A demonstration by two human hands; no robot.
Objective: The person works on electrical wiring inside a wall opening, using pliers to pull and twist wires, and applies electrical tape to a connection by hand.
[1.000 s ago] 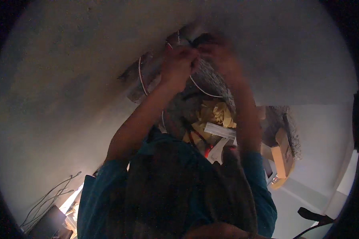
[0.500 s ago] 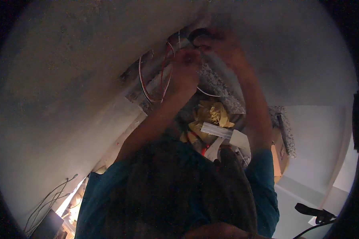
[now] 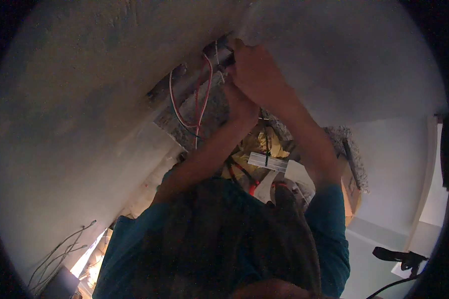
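My left hand and my right hand meet at a broken-out opening in the wall. The right one lies over the left, its fingers curled at the opening's right edge. Both are closed, but what sits between the fingers is hidden. A thin pale wire runs down from the opening to the fingertips of my left hand. Left of the hands, red and white wires hang in long loops. A thin black strand dangles below my wrists; its upper end is hidden.
A speckled stone ledge lies under the wires. Below are crumpled yellow paper, a clear plastic strip, a red-handled tool and a cardboard box. Loose grey cables hang at lower left, a black strap at lower right.
My right hand has moved left and now overlaps my left hand. A black loop by the right fingers is gone from sight, and a black strand shows below the wrists.
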